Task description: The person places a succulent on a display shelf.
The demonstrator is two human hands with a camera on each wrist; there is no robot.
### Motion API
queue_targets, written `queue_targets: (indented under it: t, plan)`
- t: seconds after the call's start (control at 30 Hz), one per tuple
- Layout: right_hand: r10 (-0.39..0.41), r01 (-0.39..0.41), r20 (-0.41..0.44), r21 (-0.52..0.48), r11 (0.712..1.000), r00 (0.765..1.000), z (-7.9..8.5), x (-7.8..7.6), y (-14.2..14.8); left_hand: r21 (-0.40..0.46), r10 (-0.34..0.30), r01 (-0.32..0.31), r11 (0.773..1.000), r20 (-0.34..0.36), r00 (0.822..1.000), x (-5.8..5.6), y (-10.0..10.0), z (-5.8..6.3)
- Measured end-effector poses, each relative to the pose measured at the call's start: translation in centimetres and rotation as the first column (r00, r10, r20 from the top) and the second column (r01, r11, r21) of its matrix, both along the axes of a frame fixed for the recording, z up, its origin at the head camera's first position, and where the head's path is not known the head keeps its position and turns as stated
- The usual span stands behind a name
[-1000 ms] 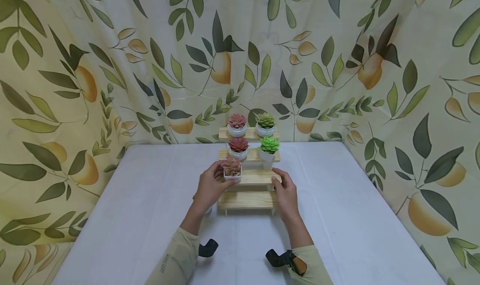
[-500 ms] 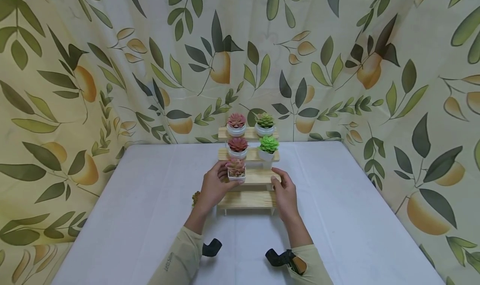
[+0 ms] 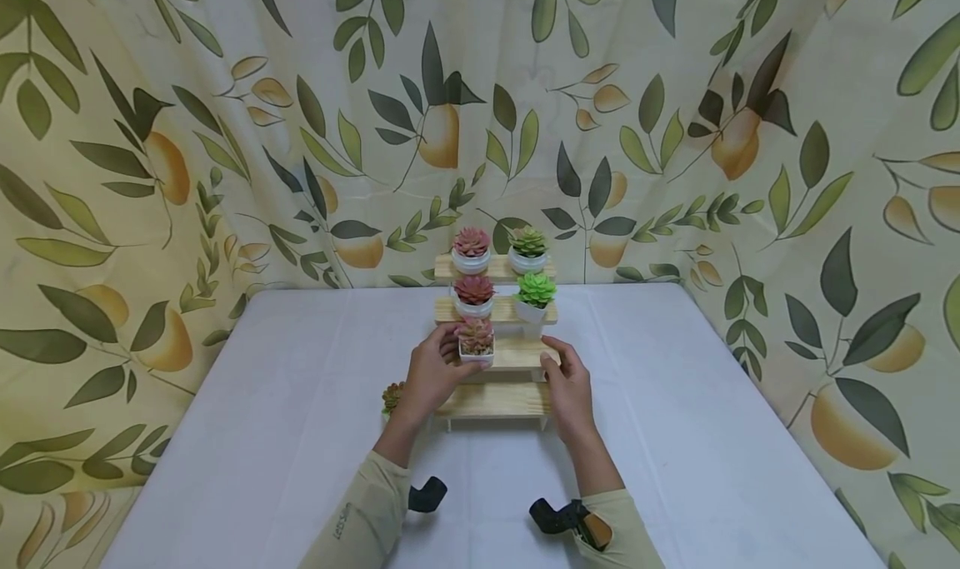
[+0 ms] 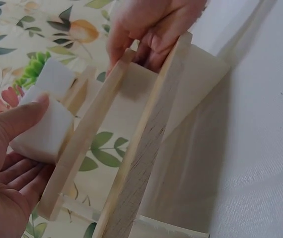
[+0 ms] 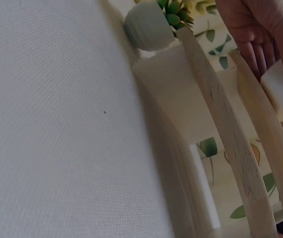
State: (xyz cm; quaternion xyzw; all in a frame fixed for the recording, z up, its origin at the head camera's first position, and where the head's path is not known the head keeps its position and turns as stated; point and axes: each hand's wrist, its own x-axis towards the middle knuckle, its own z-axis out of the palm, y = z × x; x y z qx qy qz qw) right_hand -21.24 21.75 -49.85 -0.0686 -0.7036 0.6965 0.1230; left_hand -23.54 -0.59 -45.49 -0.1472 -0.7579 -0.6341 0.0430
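My left hand [image 3: 431, 371] pinches a pink succulent [image 3: 476, 341] in a small square white pot, thumb on the front side and fingers behind. The pot is at the left part of the third tier down on a wooden tiered plant stand [image 3: 495, 400]. In the left wrist view, the white pot [image 4: 44, 131] is right at the tier's board, its leaves mostly hidden. My right hand [image 3: 572, 390] grips the right end of that same tier between thumb and fingers. Its curled fingers [image 4: 154, 47] show at the board ends in the left wrist view.
Two reddish succulents [image 3: 474, 292] and two green ones [image 3: 536, 289] occupy the upper two tiers. Beside the stand, partly behind my left forearm, is another potted succulent [image 3: 392, 397]; its round pale pot [image 5: 149, 27] appears in the right wrist view. A white cloth [image 3: 300, 402] covers the table.
My left hand has carried the pink succulent rightward and slightly down onto the third tier's left part. The succulent beside the stand has come into fuller sight. My right hand keeps its place.
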Motion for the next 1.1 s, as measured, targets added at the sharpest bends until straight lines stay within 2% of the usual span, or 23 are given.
queue_targets:
  t: [0.43, 0.77, 1.1]
  plan:
    - [0.0, 0.0, -0.009, -0.002, 1.0, 1.0, -0.08, 0.04, 0.06, -0.044, 0.01, -0.012, 0.999, -0.057, 0.998, -0.21, -0.03, -0.14]
    - [0.004, -0.004, 0.006, 0.009, 1.0, 1.0, 0.07, 0.14, -0.06, -0.055, 0.015, -0.017, 0.998, -0.037, 0.999, 0.09, -0.06, 0.1]
    - [-0.001, 0.001, 0.007, 0.014, 1.0, 1.0, -0.05, 0.1, 0.09, -0.048, 0.018, -0.022, 0.999, -0.067, 0.998, 0.32, -0.37, 0.26]
